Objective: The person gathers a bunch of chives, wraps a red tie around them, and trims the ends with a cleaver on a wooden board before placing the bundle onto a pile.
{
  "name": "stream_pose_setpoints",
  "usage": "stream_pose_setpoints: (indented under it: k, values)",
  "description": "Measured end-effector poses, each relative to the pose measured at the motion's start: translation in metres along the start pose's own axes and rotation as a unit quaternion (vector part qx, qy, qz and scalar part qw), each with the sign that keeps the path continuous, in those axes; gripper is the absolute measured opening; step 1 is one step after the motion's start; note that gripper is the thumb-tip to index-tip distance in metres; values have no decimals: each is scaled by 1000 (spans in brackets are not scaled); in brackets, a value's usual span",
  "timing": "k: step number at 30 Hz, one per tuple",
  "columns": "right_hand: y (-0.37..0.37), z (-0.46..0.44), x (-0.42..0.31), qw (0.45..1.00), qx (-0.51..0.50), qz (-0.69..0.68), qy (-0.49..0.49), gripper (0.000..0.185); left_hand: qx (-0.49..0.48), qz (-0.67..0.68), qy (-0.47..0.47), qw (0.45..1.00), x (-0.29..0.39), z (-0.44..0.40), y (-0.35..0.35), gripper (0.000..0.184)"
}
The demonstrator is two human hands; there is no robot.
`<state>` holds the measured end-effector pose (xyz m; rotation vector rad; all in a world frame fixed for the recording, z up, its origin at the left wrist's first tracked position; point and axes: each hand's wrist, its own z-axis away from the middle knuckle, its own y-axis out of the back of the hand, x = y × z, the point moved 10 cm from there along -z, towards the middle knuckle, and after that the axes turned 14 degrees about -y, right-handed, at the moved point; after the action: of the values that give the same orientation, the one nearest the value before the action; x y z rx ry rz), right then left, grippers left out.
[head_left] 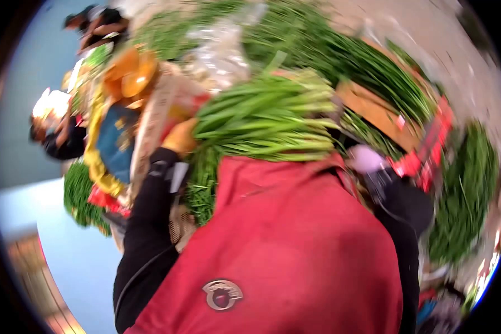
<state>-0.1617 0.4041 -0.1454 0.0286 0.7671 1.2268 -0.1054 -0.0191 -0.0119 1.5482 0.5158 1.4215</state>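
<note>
A large bunch of long green leafy stalks (261,119) lies across in front of my red top, leaf ends to the left and paler ends to the right. My left hand (181,138), orange-yellow in colour, is against the leafy end, its fingers partly hidden by the leaves. At the right, near the pale ends, is my right hand (366,160), which looks pinkish-purple and blurred; whether it touches the stalks is unclear. Finer greens (201,189) hang below the bunch at the left.
Long greens (373,72) lie beyond, with a cardboard piece (376,111) and clear plastic (222,50). Another green pile (465,195) is at right. A box (153,119), a blue-yellow container (117,142) and an orange one (133,78) stand left. Two people (67,133) (103,25) are farther left.
</note>
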Motion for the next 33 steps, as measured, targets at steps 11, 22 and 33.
stream_pose_setpoints:
  k: [11, 22, 33]
  values:
    - [9, -45, -87, 885, -90, -441, 116, 34, 15, 156, 100, 983, -19, 3, -14, 42]
    - [44, -50, -22, 923, 42, -382, -5, 10, 8, 111, 65, 992, -7, -5, -2, 42]
    - [48, -59, -119, 866, -18, -481, 136, 25, 23, -5, 18, 1000, -7, -8, 11, 32]
